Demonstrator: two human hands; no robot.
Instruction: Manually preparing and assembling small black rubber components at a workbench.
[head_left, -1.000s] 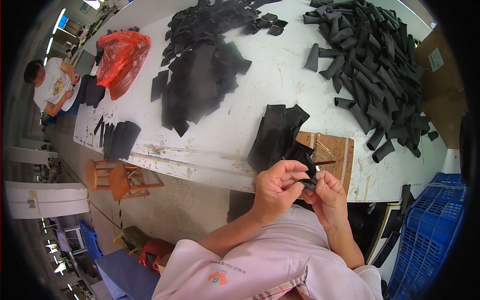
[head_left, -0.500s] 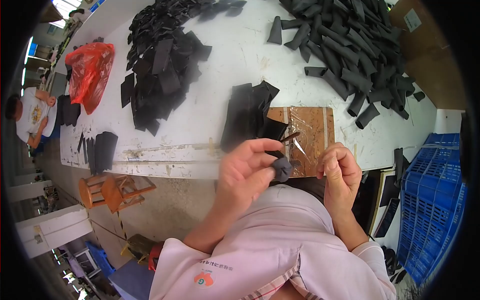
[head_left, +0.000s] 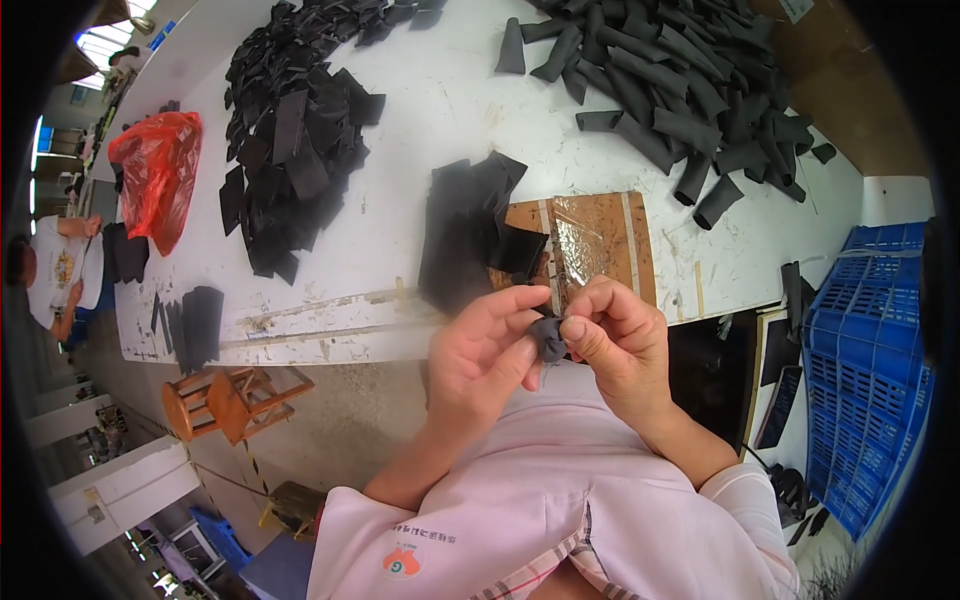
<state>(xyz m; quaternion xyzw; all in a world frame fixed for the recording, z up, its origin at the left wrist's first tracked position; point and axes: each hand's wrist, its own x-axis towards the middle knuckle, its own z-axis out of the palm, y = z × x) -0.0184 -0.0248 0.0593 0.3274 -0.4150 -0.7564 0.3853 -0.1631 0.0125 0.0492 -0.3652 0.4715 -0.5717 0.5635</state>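
Observation:
A small crumpled piece of dark grey fabric (head_left: 549,342) is held in front of my chest, just over the near table edge. My left hand (head_left: 478,362) grips it between thumb and fingers from the left. From the right, my right hand (head_left: 625,350) has thumb and forefinger pinched on its edge. Beyond my fingertips lies a brown board (head_left: 628,235) with clear tape across it. A stack of flat black fabric pieces (head_left: 458,235) overlaps the board's left side. Fingers partly cover the fabric, so its exact shape is hidden.
Rolled dark grey fabric tubes (head_left: 640,85) are heaped at the far right, and flat black pieces (head_left: 300,150) at the far left. A red plastic bag (head_left: 160,175) lies farther left, near another person (head_left: 65,265). Blue crates (head_left: 865,380) stand right; wooden stools (head_left: 235,400) stand left.
My right hand has moved left and now pinches the fabric piece beside my left hand. A thin brown stick seen near my left fingers no longer shows clearly. The whole view has shifted slightly.

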